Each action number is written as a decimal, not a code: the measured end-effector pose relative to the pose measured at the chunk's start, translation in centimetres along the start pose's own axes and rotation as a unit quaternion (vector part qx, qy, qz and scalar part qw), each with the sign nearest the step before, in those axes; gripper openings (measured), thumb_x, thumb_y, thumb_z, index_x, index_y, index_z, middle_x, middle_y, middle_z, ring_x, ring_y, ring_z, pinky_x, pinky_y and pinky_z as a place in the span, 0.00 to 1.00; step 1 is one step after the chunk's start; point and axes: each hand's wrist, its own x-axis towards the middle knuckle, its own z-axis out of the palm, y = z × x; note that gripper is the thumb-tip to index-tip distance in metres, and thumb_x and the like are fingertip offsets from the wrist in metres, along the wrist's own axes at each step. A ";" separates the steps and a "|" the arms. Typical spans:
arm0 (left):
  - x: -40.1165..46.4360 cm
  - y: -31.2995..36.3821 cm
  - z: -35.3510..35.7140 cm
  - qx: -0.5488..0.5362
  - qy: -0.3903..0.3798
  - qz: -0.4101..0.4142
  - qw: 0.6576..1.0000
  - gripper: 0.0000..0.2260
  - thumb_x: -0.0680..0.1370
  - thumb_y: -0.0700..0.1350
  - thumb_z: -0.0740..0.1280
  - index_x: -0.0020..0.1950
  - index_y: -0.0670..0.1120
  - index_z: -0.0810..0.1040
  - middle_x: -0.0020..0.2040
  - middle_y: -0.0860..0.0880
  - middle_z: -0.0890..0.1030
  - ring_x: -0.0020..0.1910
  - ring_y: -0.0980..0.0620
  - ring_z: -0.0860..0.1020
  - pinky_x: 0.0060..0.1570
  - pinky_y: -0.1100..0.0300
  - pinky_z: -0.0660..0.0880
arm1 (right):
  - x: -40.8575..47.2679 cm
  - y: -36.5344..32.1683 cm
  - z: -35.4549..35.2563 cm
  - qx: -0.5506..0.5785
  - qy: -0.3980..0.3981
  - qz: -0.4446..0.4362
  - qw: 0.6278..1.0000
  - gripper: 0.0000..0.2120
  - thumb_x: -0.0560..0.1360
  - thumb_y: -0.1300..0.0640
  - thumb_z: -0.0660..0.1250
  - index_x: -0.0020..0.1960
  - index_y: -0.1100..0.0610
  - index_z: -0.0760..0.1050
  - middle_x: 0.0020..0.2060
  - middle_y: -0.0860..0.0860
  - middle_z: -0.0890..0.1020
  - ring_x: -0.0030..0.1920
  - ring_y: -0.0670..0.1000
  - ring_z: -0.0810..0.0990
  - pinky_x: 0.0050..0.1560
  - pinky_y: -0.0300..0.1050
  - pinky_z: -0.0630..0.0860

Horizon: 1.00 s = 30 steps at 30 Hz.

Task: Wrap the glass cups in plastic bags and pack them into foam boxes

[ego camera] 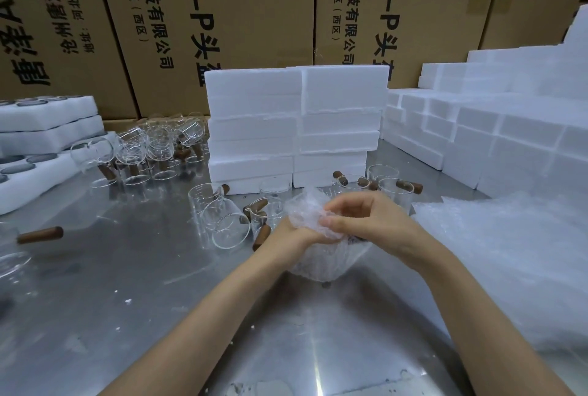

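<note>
A bubble-wrap bag (321, 260) with a glass cup inside sits at the middle of the steel table (143, 284). My left hand (294, 236) grips the bag from the left, its fingers hidden in the wrap. My right hand (359, 217) pinches the bag's top with curled fingers. Bare glass cups with wooden handles (229, 220) lie just left of the bag. More glass cups (388, 187) stand behind my hands. Closed white foam boxes (296, 128) are stacked behind them.
A heap of bubble-wrap bags (509, 268) fills the right side. More foam boxes (477, 128) rise in steps at the right. Open foam trays (47, 128) and a cluster of cups (152, 150) stand at the left. Cardboard cartons (222, 13) wall the back.
</note>
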 end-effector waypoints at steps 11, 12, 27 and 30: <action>0.0 2.1 -1.8 0.140 0.092 0.151 0.974 0.15 0.67 0.59 0.61 0.29 0.50 0.75 0.32 0.47 0.76 0.35 0.49 0.73 0.41 0.51 0.68 | 0.5 0.8 0.7 -0.277 0.043 -0.056 0.958 0.12 0.68 0.57 0.73 0.32 0.43 0.76 0.33 0.41 0.82 0.39 0.37 0.79 0.47 0.35 0.74; -0.3 2.0 -1.8 0.177 0.100 0.176 0.963 0.18 0.69 0.59 0.59 0.27 0.48 0.76 0.30 0.45 0.76 0.33 0.47 0.73 0.39 0.50 0.69 | 0.5 0.9 0.7 -0.296 0.043 -0.055 0.953 0.12 0.68 0.55 0.72 0.31 0.42 0.76 0.32 0.41 0.81 0.39 0.36 0.78 0.46 0.34 0.73; -1.3 0.9 -1.2 0.444 -0.018 0.305 0.842 0.23 0.73 0.54 0.51 0.31 0.40 0.75 0.29 0.44 0.76 0.32 0.43 0.72 0.37 0.49 0.70 | 0.6 1.4 0.8 -0.165 0.113 -0.023 0.980 0.24 0.72 0.49 0.49 0.33 0.47 0.83 0.35 0.43 0.85 0.43 0.42 0.82 0.53 0.43 0.74; -1.1 0.8 -1.0 0.496 -0.040 0.303 0.813 0.22 0.74 0.54 0.50 0.28 0.43 0.71 0.27 0.42 0.73 0.30 0.43 0.69 0.44 0.49 0.69 | 0.3 1.1 1.1 -0.238 0.092 -0.012 0.967 0.25 0.71 0.49 0.48 0.36 0.50 0.84 0.36 0.41 0.84 0.43 0.39 0.79 0.51 0.40 0.72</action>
